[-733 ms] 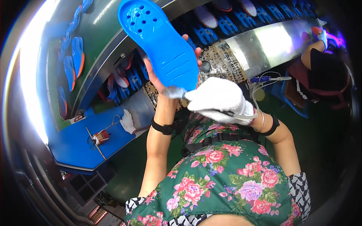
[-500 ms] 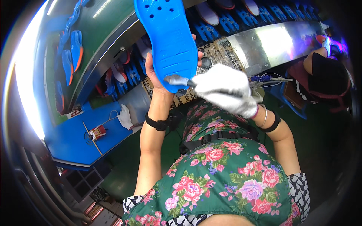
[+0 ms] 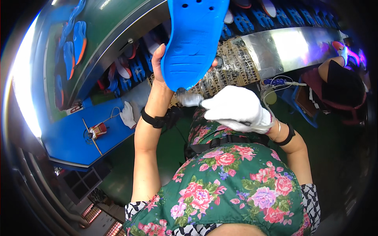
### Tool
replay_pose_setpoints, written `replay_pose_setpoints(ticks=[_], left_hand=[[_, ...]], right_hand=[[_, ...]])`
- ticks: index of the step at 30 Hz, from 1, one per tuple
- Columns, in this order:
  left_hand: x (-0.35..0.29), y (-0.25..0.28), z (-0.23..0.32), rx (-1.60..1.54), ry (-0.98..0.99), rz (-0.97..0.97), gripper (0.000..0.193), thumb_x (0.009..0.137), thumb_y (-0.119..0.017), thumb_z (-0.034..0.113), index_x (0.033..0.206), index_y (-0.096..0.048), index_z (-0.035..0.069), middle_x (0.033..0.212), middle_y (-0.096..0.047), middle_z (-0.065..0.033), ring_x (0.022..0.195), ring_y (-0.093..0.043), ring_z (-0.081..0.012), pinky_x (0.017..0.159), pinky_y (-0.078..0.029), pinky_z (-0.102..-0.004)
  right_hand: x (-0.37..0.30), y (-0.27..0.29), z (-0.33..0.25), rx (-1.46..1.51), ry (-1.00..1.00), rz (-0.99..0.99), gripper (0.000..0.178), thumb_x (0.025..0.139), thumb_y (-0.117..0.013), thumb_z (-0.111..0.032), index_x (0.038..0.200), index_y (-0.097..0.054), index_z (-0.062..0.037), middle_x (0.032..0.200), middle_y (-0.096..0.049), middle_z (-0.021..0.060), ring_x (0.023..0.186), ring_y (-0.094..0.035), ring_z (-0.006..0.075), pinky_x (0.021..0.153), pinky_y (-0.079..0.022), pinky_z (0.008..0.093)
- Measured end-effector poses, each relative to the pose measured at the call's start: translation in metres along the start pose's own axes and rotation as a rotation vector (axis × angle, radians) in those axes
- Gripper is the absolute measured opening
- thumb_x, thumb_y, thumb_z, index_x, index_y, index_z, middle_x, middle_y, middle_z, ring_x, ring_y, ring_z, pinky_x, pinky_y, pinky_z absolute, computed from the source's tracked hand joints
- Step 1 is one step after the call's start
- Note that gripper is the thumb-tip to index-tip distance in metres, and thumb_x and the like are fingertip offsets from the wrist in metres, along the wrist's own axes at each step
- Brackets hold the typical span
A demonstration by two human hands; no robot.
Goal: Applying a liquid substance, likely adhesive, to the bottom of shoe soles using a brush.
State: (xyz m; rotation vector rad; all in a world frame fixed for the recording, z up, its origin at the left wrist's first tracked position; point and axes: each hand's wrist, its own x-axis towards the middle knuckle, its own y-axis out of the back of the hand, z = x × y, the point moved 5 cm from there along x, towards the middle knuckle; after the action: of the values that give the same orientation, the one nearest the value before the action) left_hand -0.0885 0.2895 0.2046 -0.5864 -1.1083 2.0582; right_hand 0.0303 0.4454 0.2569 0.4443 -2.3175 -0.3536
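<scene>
My bare left hand (image 3: pixel 158 65) grips a bright blue shoe sole (image 3: pixel 193 45) from beneath, thumb on its left edge and a fingertip showing at the right. The sole has round holes at its far end and fine grooves toward its near end. In a white glove, my right hand (image 3: pixel 235 109) is closed on a small brush (image 3: pixel 191 100) whose handle is mostly hidden in the fist. The brush's dark bristles lie at the near tip of the sole, seemingly touching its rim.
Blue soles with orange edges (image 3: pixel 80 39) lie on a green belt at left. A blue side table (image 3: pixel 67 137) bears a red container (image 3: pixel 97 130), a stick and a white glove (image 3: pixel 127 115). Taped cardboard (image 3: pixel 241 69) covers the bench ahead. Another person (image 3: pixel 334 84) sits at right.
The sole has shifted right and farther away, tilting somewhat. My right hand has moved slightly nearer me, taking the brush from the sole's face to its near rim.
</scene>
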Motion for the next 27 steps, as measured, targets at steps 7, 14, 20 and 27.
replay_pose_setpoints(ticks=[7, 14, 20, 27], left_hand=[[0.002, 0.004, 0.004, -0.003, 0.006, -0.076, 0.116, 0.079, -0.065, 0.071, 0.155, -0.019, -0.004, 0.148, -0.038, -0.0308, 0.111, -0.059, -0.0456, 0.087, -0.057, -0.0503], [-0.001, 0.007, 0.001, -0.148, -0.034, -0.001, 0.105, 0.087, -0.055, 0.069, 0.157, -0.020, -0.002, 0.150, -0.037, -0.0322, 0.124, -0.052, -0.0513, 0.099, -0.050, -0.0599], [-0.013, -0.002, -0.029, -0.331, -0.048, -0.002, 0.095, 0.092, -0.044, 0.072, 0.154, -0.029, 0.001, 0.142, -0.049, -0.0299, 0.118, -0.059, -0.0511, 0.097, -0.052, -0.0578], [-0.053, -0.015, 0.008, -0.095, -0.312, 0.058, 0.123, 0.074, -0.066, 0.079, 0.159, -0.017, 0.005, 0.154, -0.032, -0.0321, 0.129, -0.050, -0.0502, 0.104, -0.046, -0.0648]], right_hand=[[0.015, 0.014, 0.011, 0.071, -0.082, 0.061, 0.017, 0.075, -0.082, -0.003, 0.092, -0.077, -0.0069, 0.099, -0.076, 0.0125, 0.083, -0.073, 0.0253, 0.075, -0.057, 0.0354], [0.016, 0.026, 0.034, 0.329, -0.367, 0.364, 0.011, 0.080, -0.078, 0.002, 0.090, -0.076, -0.0013, 0.099, -0.076, 0.0139, 0.092, -0.073, 0.0233, 0.085, -0.058, 0.0352], [0.073, 0.077, 0.046, -0.388, 0.063, 0.379, 0.021, 0.077, -0.079, -0.001, 0.097, -0.077, -0.0053, 0.100, -0.075, 0.0099, 0.088, -0.071, 0.0243, 0.077, -0.057, 0.0324], [0.042, 0.051, 0.029, 0.381, -0.254, 0.337, 0.017, 0.078, -0.076, 0.005, 0.095, -0.075, 0.0018, 0.104, -0.074, 0.0166, 0.092, -0.071, 0.0221, 0.082, -0.057, 0.0339]])
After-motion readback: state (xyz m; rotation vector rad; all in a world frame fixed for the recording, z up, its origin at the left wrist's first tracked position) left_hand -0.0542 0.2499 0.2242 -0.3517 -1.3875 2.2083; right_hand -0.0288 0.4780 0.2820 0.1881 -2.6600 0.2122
